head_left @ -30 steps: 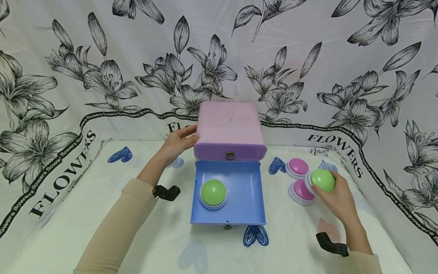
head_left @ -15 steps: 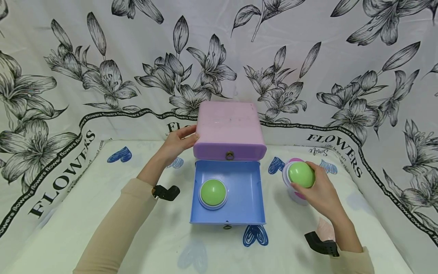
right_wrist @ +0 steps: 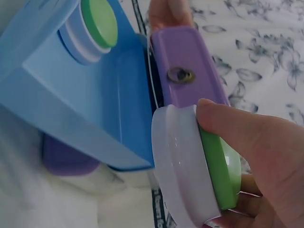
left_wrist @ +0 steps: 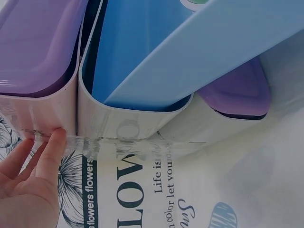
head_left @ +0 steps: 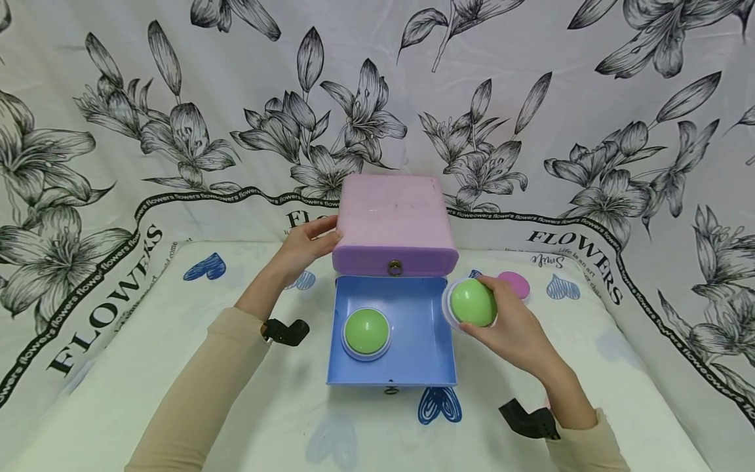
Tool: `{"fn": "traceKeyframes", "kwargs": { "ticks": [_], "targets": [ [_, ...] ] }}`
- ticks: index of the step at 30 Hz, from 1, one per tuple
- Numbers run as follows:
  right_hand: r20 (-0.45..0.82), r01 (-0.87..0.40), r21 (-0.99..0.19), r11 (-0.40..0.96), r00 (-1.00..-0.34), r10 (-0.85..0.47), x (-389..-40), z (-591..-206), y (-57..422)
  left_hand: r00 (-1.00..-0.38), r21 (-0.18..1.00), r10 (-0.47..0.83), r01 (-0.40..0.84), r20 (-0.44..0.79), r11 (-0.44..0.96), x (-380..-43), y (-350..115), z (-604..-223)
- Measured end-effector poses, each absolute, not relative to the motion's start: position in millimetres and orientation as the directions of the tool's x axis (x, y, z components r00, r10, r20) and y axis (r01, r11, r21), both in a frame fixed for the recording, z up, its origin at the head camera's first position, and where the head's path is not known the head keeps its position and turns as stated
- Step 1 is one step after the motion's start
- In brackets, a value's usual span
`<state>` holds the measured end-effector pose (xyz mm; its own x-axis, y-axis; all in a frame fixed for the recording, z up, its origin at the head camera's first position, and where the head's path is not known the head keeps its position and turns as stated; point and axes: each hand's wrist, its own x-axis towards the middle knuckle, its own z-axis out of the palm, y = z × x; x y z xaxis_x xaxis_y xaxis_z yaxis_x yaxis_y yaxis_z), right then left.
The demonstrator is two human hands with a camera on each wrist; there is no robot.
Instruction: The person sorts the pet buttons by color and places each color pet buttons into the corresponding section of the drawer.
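Observation:
My right hand [head_left: 525,337] grips a green push button [head_left: 474,303] with a white base, thumb and fingers around its sides. In the head view this button overlaps the right edge of the pulled-out blue drawer [head_left: 421,357]. Another green push button [head_left: 367,330] sits inside that drawer, toward its left. My left hand [head_left: 307,246] touches the left side of the pink drawer box [head_left: 392,210]; in the left wrist view its fingers [left_wrist: 50,154] lie extended against the wall.
A purple drawer front [head_left: 354,261] with a ring pull is above the blue drawer, and another purple drawer [left_wrist: 240,90] shows below it. A pink push button [head_left: 515,286] stands on the cloth at right, behind my right hand. Flower-printed fabric [head_left: 265,78] hangs at the back.
My right hand has carried the green push button left, from over the pink push buttons to the drawer's right edge. One pink button is now hidden. The left hand has stayed put.

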<state>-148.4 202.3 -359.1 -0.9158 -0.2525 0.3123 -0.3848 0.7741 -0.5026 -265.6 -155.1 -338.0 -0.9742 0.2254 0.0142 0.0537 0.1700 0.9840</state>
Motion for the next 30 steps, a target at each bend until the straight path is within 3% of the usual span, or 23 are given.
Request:
{"fn": "traceKeyframes", "kwargs": {
  "ticks": [10,17,30],
  "targets": [
    [0.218,-0.432,-0.501,0.75,-0.902,-0.373,-154.3,-357.8,165.7,-0.973,0.986,0.23,0.052,0.014,0.161,-265.5,-155.1,-336.5],
    [0.2,-0.479,-0.435,0.763,-0.877,-0.437,-160.9,-362.1,148.3,-0.971,0.986,0.238,0.06,0.022,0.155,-265.9,-155.0,-335.6],
    [0.132,-0.465,-0.396,0.792,-0.882,-0.452,-176.9,-375.2,133.0,-0.971,0.987,0.238,0.059,0.022,0.148,-266.2,-154.5,-336.9]
  ]
}}
